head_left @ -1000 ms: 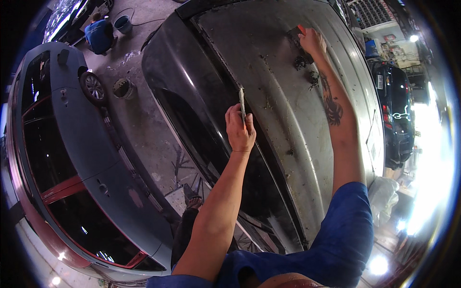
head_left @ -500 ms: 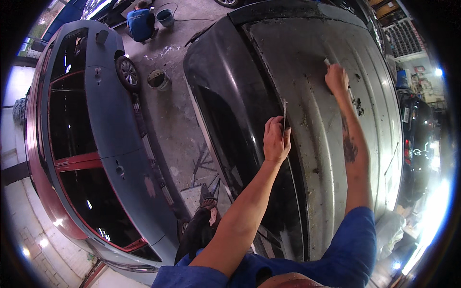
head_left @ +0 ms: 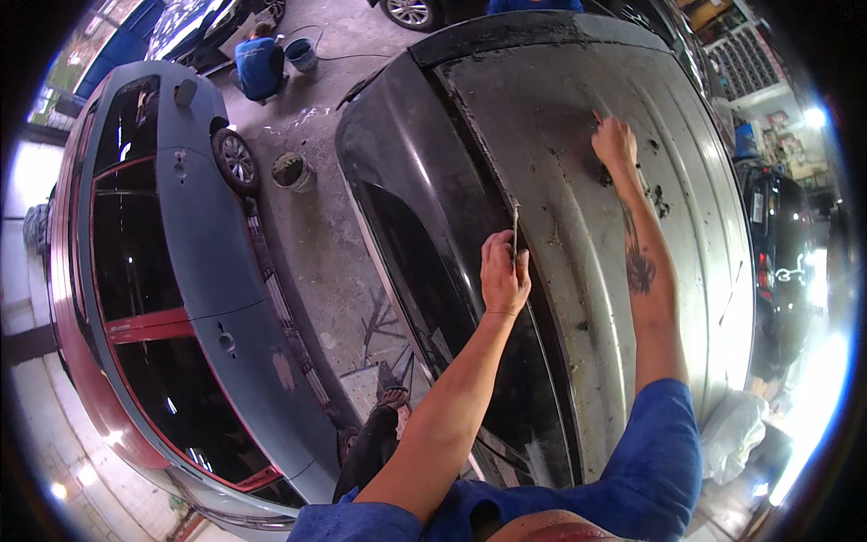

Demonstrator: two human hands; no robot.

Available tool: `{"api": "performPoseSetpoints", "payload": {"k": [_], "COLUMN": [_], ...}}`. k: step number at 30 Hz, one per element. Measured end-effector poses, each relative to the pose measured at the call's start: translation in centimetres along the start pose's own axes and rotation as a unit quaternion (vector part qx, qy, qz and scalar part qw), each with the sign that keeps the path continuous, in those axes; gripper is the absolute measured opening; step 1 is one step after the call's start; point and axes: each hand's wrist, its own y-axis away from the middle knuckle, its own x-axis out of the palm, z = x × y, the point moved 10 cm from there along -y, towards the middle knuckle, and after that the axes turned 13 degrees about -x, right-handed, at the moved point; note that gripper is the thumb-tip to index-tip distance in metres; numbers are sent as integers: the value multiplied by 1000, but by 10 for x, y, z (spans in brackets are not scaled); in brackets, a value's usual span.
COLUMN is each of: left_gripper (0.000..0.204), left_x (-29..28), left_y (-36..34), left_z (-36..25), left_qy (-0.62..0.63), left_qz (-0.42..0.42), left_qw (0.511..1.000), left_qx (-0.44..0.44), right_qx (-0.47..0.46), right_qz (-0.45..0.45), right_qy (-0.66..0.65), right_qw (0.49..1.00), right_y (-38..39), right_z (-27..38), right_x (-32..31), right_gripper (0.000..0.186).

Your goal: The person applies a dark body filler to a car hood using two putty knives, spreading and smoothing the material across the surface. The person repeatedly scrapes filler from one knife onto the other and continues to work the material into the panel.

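The ridged grey car roof (head_left: pixel 524 104) stretches out in front of me, with dark scuffs and crumbs of residue on it. My left hand (head_left: pixel 506 280) is closed around a thin, flat metal blade (head_left: pixel 516 221), seen edge-on and pointing away from me above the roof's left edge. Further out, my right hand (head_left: pixel 616 144) is closed and down at the roof surface. Whatever it grips is mostly hidden by the fingers. Dark loose clumps (head_left: pixel 657 200) lie on the roof beside my right wrist.
A grey car with red window frames (head_left: pixel 212 271) stands to the left. Buckets (head_left: pixel 292 172) sit on the floor between, and a person in blue (head_left: pixel 259 68) crouches at the back. A metal stand (head_left: pixel 379 325) is below me; a dark car (head_left: pixel 778 244) is on the right.
My right hand has shifted slightly left across the roof. My left hand, still holding the blade, appears a little further left and lower. Another blue-clad person now shows at the top edge.
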Motion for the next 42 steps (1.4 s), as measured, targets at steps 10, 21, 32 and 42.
{"api": "performPoseSetpoints", "payload": {"k": [10, 21, 32, 42], "left_gripper": [30, 26, 27, 28], "left_x": [-2, 4, 4, 3], "left_y": [1, 2, 5, 5], "left_z": [-5, 2, 3, 1], "left_qy": [-9, -15, -19, -45], "left_qz": [-12, 7, 2, -18], "left_qw": [1000, 1000, 1000, 999], "left_qx": [13, 0, 7, 24], "right_qx": [39, -28, 157, 160], "right_qz": [77, 119, -26, -44], "right_qy": [47, 90, 33, 26], "right_qw": [995, 988, 987, 986], "right_y": [4, 1, 20, 8], "right_z": [12, 21, -181, -217], "right_x": [-4, 12, -55, -28], "right_gripper": [26, 24, 24, 24]}}
